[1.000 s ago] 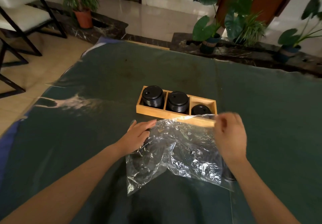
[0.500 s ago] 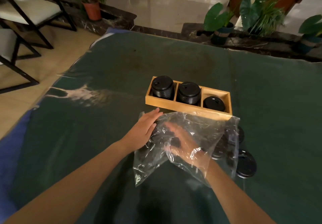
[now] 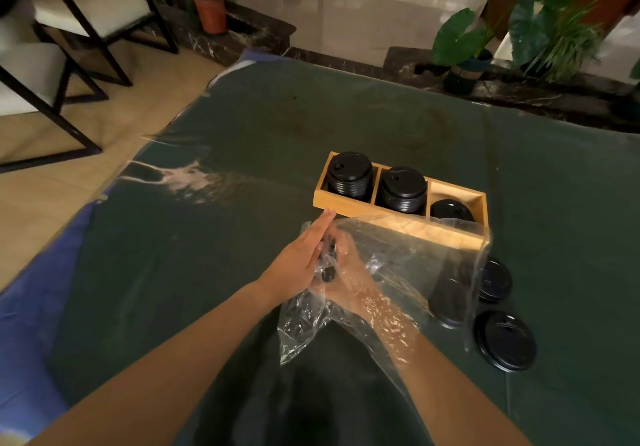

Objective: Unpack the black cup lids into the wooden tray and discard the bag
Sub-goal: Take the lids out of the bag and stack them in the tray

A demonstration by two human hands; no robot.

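A: Item, bag?
B: Clear plastic bag (image 3: 408, 265), on the green cloth (image 3: 207, 272) before the wooden tray (image 3: 398, 229). Right hand (image 3: 346, 269) inside it, fingers closed on black lids (image 3: 328, 265); left hand (image 3: 301, 262) flat outside, fingers straight, pressing.

A: Lids elsewhere?
B: Two tall stacks (image 3: 349, 177) and a low one in the tray; loose lids (image 3: 504, 340) right of the bag.

A single head-worn view looks forward and steeply down over the desk (image 3: 398, 126), close enough that both forearms enter from the bottom edge. The wooden tray (image 3: 398, 229) sits just right of centre; beyond it the desk's far edge, potted plants (image 3: 460, 40) and tiled floor show (wide-angle bending at the borders). Left of the tray, off the desk, stand chairs (image 3: 86, 12).
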